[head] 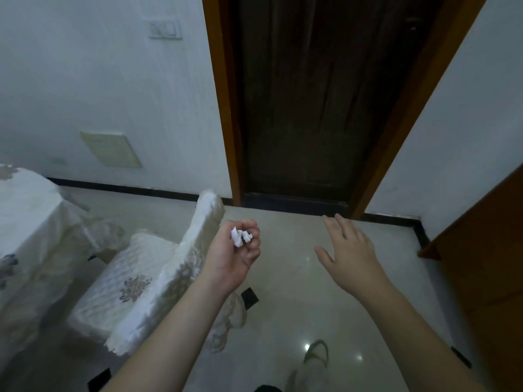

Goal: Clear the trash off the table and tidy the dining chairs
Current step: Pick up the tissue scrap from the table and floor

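Though no bin shows anywhere, the small crumpled wad of white paper (241,236) is already off the worktop and sits in the person's left hand (236,257), pinched between curled fingertips and thumb with the palm turned up. It is a ragged, creased lump with no clear long axis, so its orientation hardly matters for dropping it. The right hand (349,248) hangs just beside it, fingers spread and relaxed, holding nothing and touching nothing. Below and to the left of the left hand stands a dining chair in a white textured fabric cover with a grey floral motif (147,281), its back nearest that wrist. Farther left is the worktop draped in a white flowered cloth (25,210). Ahead of both hands are a glossy pale tiled floor (294,278) and a dark wooden door in an orange-brown frame (308,108). Judging by this, the paper still needs disposal, and the left hand must carry it.
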Demonstrator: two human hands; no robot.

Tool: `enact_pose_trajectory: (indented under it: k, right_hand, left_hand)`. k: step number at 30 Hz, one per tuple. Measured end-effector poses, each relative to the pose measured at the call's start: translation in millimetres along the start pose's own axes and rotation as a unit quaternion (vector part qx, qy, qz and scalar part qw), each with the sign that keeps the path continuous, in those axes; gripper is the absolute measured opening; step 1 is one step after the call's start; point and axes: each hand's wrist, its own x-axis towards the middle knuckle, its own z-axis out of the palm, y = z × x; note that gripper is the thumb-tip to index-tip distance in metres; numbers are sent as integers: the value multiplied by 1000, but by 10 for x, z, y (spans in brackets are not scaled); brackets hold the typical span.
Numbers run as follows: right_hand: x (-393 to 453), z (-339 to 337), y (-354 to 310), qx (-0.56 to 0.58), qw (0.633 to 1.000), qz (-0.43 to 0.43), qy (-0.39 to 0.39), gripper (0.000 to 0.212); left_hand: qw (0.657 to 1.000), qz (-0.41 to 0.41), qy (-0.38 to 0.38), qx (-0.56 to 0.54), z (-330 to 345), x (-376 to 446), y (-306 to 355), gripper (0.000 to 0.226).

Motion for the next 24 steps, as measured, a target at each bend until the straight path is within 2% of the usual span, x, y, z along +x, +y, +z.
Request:
enact_pose_trajectory:
  k: [4, 10, 14, 18, 24]
  right_hand:
    - [733, 6, 116, 15, 999, -40, -14, 67]
    - [1784, -223, 407, 17, 994, -101, -26, 67]
    - [2430, -333, 630, 7, 992, -124, -31, 66]
    - [2923, -340, 611, 14, 989, -143, -47, 66]
    - [3731, -225, 298, 18, 979, -193, -65, 66]
  left_hand:
    - [1000, 18, -9, -8, 244, 570, 115, 10]
    - [998, 27, 29, -45, 764, 1391, 283, 19]
    - [998, 37, 30, -36, 1055, 1881, 434, 16]
    - [995, 57, 63, -53, 1121, 2273, 539, 17]
    - [989, 78, 96, -87, 995, 2850, 881, 39]
